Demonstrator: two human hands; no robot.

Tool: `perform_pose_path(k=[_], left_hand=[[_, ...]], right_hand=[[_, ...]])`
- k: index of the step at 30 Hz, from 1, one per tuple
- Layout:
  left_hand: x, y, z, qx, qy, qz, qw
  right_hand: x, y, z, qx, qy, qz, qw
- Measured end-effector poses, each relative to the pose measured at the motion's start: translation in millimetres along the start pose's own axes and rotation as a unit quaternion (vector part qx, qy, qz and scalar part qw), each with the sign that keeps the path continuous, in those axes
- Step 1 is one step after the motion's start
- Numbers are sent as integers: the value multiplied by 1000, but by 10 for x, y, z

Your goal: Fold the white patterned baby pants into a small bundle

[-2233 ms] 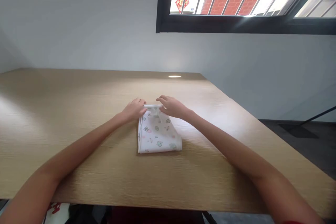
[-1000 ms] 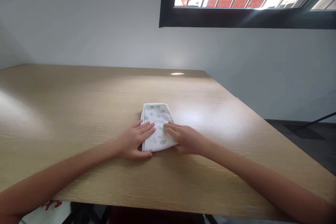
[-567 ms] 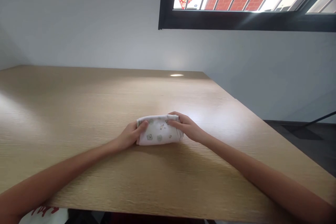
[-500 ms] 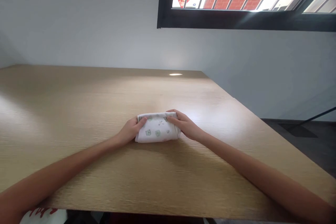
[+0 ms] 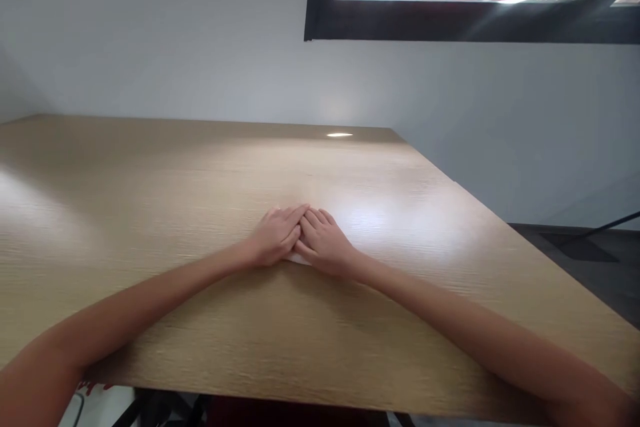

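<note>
A folded white cloth [image 5: 299,258] lies on the table, almost wholly covered by my hands. Only a thin white strip of it shows at the near side, between my palms. My left hand [image 5: 277,235] rests flat over its left part, fingers stretched out toward the right. Over the right part lies my right hand [image 5: 325,240], palm down, with its fingers extended. The fingertips of both hands meet above the middle of the cloth. Its small green printed figures are hidden now.
The wide wooden table [image 5: 175,193] runs back to a grey wall [image 5: 175,33]. A dark-framed window [image 5: 450,21] with bars is at the upper right. Past the table's right edge a thin dark pole [image 5: 610,223] slants above the dark floor.
Both hands have gone from gripping the cloth's two ends to lying flat on top of it, fingertips meeting in the middle. The camera view has shifted slightly.
</note>
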State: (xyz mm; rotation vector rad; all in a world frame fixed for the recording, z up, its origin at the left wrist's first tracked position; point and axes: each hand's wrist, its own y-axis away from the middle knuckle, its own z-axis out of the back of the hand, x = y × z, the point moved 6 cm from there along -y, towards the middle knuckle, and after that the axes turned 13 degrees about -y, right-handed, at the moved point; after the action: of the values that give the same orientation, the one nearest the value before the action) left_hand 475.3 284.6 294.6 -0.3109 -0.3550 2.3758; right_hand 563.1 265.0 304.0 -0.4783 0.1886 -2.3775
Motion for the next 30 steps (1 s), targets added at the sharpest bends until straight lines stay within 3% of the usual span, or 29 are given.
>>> perform_pose_path(k=[3, 7, 9, 11, 14, 18, 22, 24, 27, 30], left_hand=[[163, 29, -109, 45, 41, 21, 998], [426, 56, -85, 39, 133, 61, 988], [524, 23, -90, 49, 235, 92, 966], [585, -9, -125, 66, 344, 133, 927], [586, 36, -129, 48, 413, 175, 892], [415, 402, -24, -22, 371, 233, 899], [59, 799, 53, 2, 329, 240, 913], [-45, 886, 76, 18, 310, 233, 922], [1, 879, 93, 6, 277, 239, 931], [160, 797, 80, -6, 180, 255, 950]], right_hand=[[-220, 131, -40, 21, -78, -27, 996], [-351, 438, 78, -10, -167, -107, 980], [-302, 579, 150, -59, -220, -135, 964], [-267, 666, 180, -104, -274, -161, 942], [-334, 640, 136, -126, -348, -192, 909], [-561, 362, 65, -151, -420, -181, 876], [-651, 64, -39, -164, -470, -169, 851], [-621, -16, -70, -162, -472, -154, 853], [-580, -33, -73, -161, -453, -133, 866], [-546, 20, -47, -161, -435, -128, 877]])
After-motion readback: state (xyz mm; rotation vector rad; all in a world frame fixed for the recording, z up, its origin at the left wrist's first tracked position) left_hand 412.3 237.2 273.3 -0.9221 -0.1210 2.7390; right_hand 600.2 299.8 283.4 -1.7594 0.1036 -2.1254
